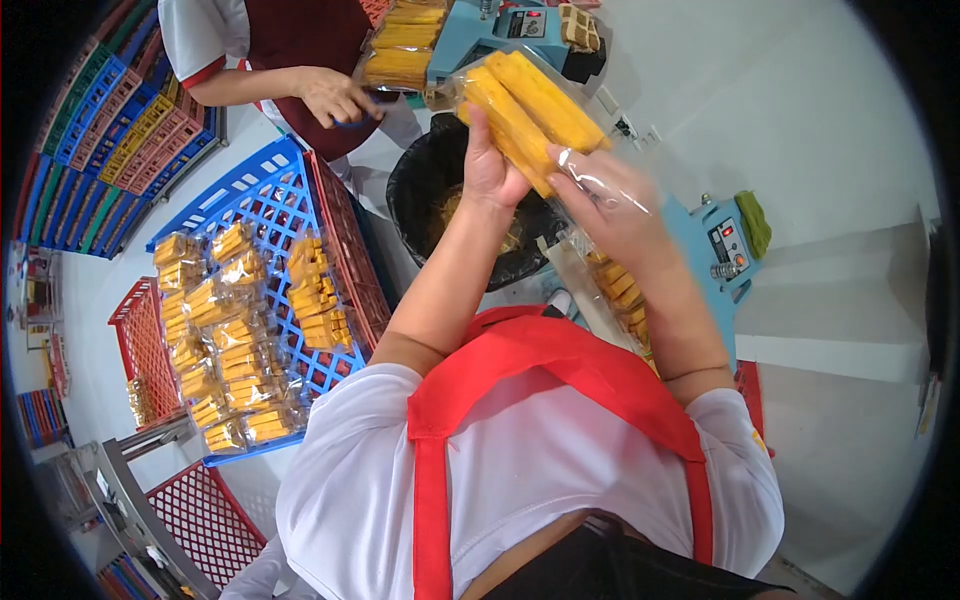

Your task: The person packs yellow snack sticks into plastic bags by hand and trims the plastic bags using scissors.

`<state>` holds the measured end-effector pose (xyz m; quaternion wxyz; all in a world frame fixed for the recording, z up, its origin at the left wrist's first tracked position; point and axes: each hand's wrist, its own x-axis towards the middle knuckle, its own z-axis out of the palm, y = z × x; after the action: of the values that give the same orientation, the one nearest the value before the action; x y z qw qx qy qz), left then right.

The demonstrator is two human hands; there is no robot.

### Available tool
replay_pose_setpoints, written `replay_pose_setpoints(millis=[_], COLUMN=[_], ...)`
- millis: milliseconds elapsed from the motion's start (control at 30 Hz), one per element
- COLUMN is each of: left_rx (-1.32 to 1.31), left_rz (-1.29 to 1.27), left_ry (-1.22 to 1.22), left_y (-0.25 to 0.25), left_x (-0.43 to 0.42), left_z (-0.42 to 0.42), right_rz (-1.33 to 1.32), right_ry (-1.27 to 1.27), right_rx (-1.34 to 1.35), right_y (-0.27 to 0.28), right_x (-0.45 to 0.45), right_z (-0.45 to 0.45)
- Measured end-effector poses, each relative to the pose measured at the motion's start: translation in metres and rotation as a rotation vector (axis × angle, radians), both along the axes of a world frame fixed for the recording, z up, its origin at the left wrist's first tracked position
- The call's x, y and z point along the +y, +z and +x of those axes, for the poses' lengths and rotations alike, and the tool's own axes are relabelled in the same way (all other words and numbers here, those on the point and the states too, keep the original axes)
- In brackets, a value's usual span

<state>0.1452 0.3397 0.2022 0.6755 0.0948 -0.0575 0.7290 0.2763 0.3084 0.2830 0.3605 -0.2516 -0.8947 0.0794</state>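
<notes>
A clear plastic bag of long yellow sticks (535, 105) is held up in front of me, slanting across both hands. My left hand (492, 168) supports its near left side, thumb along the edge, the fingers mostly hidden behind. At the lower right end, my right hand (608, 200) pinches the plastic with fingers closed; it is slightly blurred. Below the bag stands a black-lined bin (412, 190) with yellowish scraps inside. A light-blue machine with a control panel (728, 245) sits beside my right forearm, and more bagged yellow sticks (618, 285) lie partly under that arm.
At left, a blue crate (285, 160) bears several rows of packed yellow bags (245, 325). A co-worker's hand (335, 97) holds a blue-handled tool near another blue machine (500, 35). Stacked crates (125, 125) stand at far left, a red crate (145, 330) below them.
</notes>
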Motion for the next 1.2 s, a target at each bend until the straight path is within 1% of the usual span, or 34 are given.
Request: replay_pose_setpoints(millis=[67,167,233,267,333,367,467,533,667,733,833,967,1033,1133,1200], left_rx=[0.019,0.005,-0.008,-0.008,-0.011,-0.009,-0.002,-0.015,-0.036,-0.055,-0.063,-0.03,0.012,0.023,0.044], left_rz=[-0.029,0.014,0.049,0.047,0.016,0.016,0.067,0.084,0.068,0.016,0.018,0.062,0.095,0.066,0.052], left_ry=[-0.002,-0.028,-0.036,-0.038,0.022,0.016,0.019,0.009,-0.015,-0.04,-0.034,-0.005,0.02,-0.014,-0.02], left_y=[-0.003,-0.004,-0.005,-0.004,-0.002,-0.003,-0.004,-0.002,0.001,0.001,-0.003,-0.004,-0.004,-0.002,-0.003], left_x=[0.0,-0.001,-0.001,-0.001,-0.003,-0.003,-0.004,-0.005,-0.001,-0.002,-0.001,-0.005,-0.004,-0.005,-0.004], left_z=[0.004,0.004,-0.002,-0.003,-0.003,-0.003,-0.003,-0.005,-0.002,0.0,-0.005,-0.009,-0.007,-0.005,-0.004], right_rz=[-0.044,-0.065,0.031,0.03,-0.152,-0.152,-0.094,-0.172,-0.171,-0.041,-0.038,-0.097,-0.25,-0.164,-0.158], right_ry=[0.028,0.024,0.024,0.021,-0.163,-0.169,-0.163,-0.155,-0.139,-0.133,-0.15,-0.184,-0.146,-0.15,-0.14], right_rx=[0.046,0.069,0.18,0.18,0.174,0.176,0.156,0.238,0.231,0.271,0.258,0.213,0.319,0.306,0.31], right_y=[-0.002,-0.004,-0.012,-0.012,-0.01,-0.011,-0.018,-0.023,-0.028,-0.029,-0.022,-0.028,-0.029,-0.032,-0.033], right_x=[-0.001,-0.001,0.002,-0.001,-0.007,-0.007,-0.002,0.0,-0.006,-0.007,-0.017,-0.024,-0.023,-0.02,-0.017], right_z=[-0.001,0.0,0.004,0.004,0.004,0.005,0.007,0.008,0.013,0.017,0.026,0.029,0.023,0.016,0.012])
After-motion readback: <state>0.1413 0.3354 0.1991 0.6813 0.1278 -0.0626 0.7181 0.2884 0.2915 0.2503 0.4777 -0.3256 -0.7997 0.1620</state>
